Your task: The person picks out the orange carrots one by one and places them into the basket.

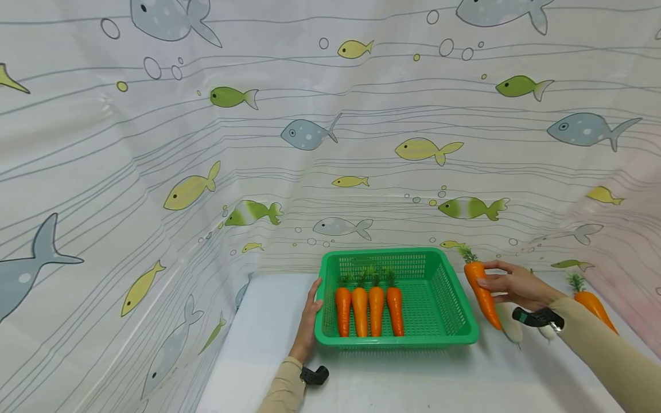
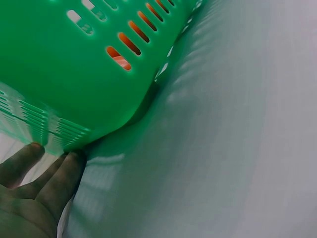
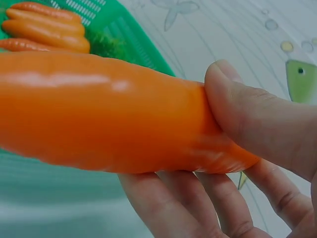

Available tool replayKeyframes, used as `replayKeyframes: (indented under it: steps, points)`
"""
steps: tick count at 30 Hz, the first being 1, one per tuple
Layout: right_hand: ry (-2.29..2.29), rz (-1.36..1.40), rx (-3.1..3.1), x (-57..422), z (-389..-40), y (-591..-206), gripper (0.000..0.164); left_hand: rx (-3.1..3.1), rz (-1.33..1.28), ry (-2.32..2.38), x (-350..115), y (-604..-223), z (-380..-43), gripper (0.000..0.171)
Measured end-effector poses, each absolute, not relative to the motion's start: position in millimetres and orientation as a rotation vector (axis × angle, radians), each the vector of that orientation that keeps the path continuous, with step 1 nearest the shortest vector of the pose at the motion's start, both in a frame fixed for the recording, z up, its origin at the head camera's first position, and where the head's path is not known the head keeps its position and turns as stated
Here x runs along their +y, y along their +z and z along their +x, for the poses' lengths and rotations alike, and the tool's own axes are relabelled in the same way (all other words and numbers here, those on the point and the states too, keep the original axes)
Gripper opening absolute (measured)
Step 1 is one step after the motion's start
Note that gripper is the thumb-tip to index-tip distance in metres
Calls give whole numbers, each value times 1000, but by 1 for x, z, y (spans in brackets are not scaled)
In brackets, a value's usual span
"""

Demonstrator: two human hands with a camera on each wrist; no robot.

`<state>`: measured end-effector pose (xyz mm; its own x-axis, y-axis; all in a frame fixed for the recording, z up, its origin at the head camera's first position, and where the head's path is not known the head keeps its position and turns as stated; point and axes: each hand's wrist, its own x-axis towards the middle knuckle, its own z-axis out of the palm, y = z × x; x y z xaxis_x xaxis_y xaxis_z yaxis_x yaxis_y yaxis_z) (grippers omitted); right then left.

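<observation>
My right hand [image 1: 521, 285] grips an orange carrot [image 1: 480, 289] with a leafy green top, just off the right side of a green basket [image 1: 465, 337]. In the right wrist view, the thumb [image 3: 247, 106] lies over the carrot [image 3: 109, 114] and the other fingers pass beneath it. Several carrots [image 1: 360, 312] lie side by side in the left half of the basket, tops toward the back. My left hand [image 1: 308, 318] rests against the basket's left side. Its fairly straight fingers [image 2: 62, 181] touch the basket wall [image 2: 84, 99] in the left wrist view.
Beneath and beside the right hand, white radishes [image 1: 510, 328] lie on the white table [image 1: 413, 378], partly hidden. Another carrot [image 1: 595, 307] lies farther right, behind the right forearm. A fish-patterned sheet [image 1: 361, 160] hangs behind the table and along its sides.
</observation>
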<state>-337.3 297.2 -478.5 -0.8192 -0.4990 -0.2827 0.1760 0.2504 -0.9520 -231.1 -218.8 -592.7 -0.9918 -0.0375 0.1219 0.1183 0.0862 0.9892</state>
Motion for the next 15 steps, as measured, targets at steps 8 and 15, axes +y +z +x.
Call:
replayKeyframes:
  steps: [8, 15]
  points:
    - [-1613, -384, 1933, 280, -339, -467, 48, -2223, -85, -2047, -217, -588, -229, 58]
    - [-1592, -386, 1941, 265, -339, -460, 56, -2223, -62, -2059, -216, -589, -228, 58]
